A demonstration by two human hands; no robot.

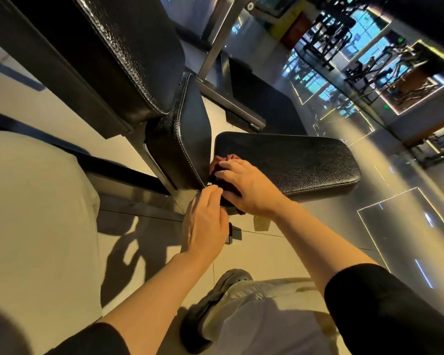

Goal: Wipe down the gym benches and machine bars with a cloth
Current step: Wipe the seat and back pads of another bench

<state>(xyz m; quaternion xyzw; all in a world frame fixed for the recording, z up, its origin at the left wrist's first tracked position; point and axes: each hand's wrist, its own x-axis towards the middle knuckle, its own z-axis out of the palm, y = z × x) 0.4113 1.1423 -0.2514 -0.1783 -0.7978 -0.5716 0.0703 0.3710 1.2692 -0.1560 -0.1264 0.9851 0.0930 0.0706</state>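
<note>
I stand over a weight bench and work at the narrow end of its flat black textured-leather seat pad (292, 162), where that pad meets the smaller upright black stitched pad (187, 131). A dark reddish-brown cloth (223, 162) lies bunched at this junction, on the near corner of the seat pad, because the gap between the two pads is where grime would collect and a flat pass would miss it

My right hand (249, 188) lies on top of the cloth, palm down, fingers extended and only slightly bent, pressing the fabric onto the leather. The hand covers most of the cloth; only a rumpled edge shows beyond my fingertips, toward the gap. I judge that this flat press keeps the fabric spread under load for the wiping stroke

My left hand (205, 224) sits just beside the right, at the near edge of the seat pad, with its fingers (213, 192) bent forward toward the lower edge of the cloth. Whether those fingers pinch the fabric or merely touch the pad edge cannot be told; the fingertips are hidden behind the hand

A larger black textured-leather backrest (118, 52) rises above the junction on its dark metal frame (144, 149). The rest of the seat pad extends away from both hands and, in my judgement, awaits wiping
</note>
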